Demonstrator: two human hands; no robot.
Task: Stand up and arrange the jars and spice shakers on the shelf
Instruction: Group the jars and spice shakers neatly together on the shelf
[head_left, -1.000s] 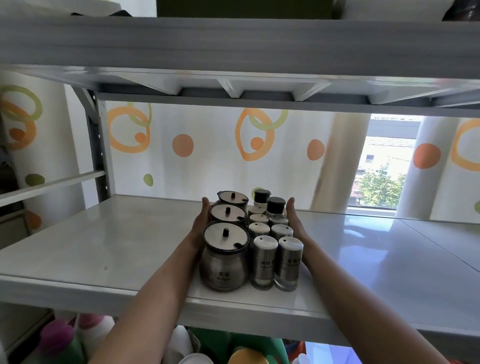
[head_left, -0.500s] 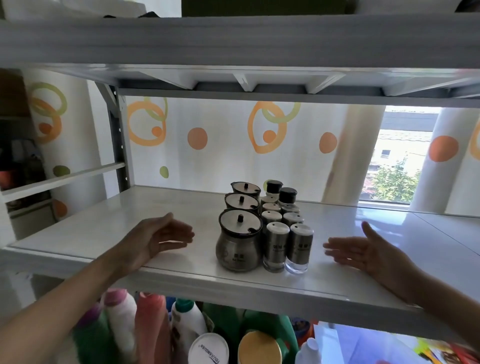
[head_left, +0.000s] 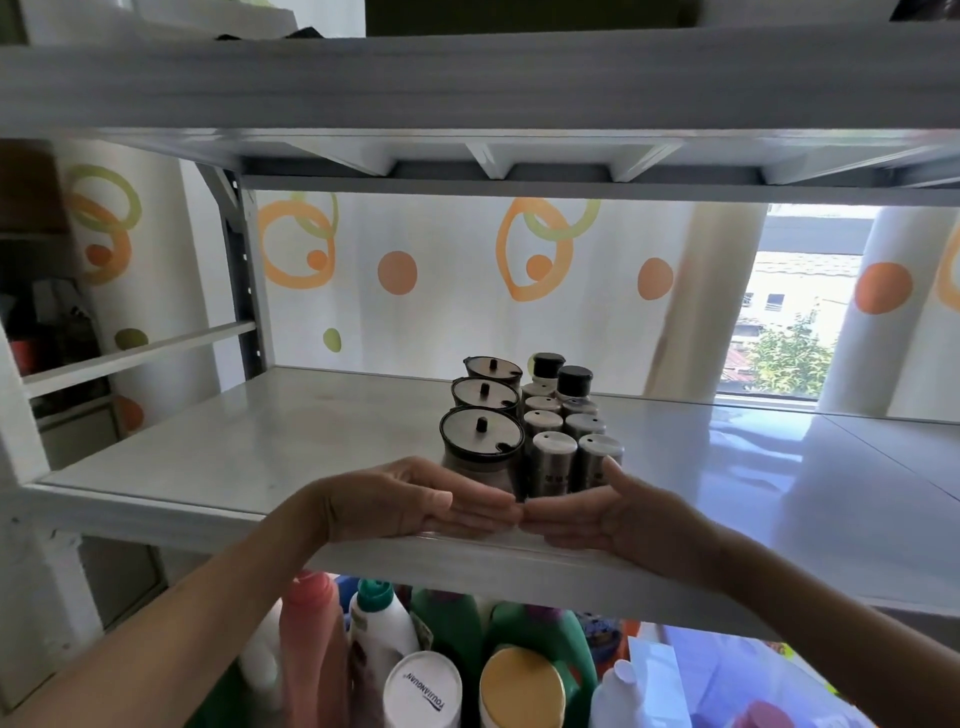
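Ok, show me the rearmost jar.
Head view, centre: the rearmost jar stands at the cluster's back left, behind two more jars, left of a black-capped bottle.

We are in a home storage corner: we see a grey metal shelf (head_left: 208, 467), detergent bottles (head_left: 384, 629) crowded below it, a circle-patterned curtain (head_left: 441, 312) and a window (head_left: 789, 317) facing neighbouring houses.

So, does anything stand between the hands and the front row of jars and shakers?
Nothing visible does. The left hand lies right in front of the front jar, the right hand before the front shakers, fingertips meeting over the shelf. Whether they touch the containers cannot be told.
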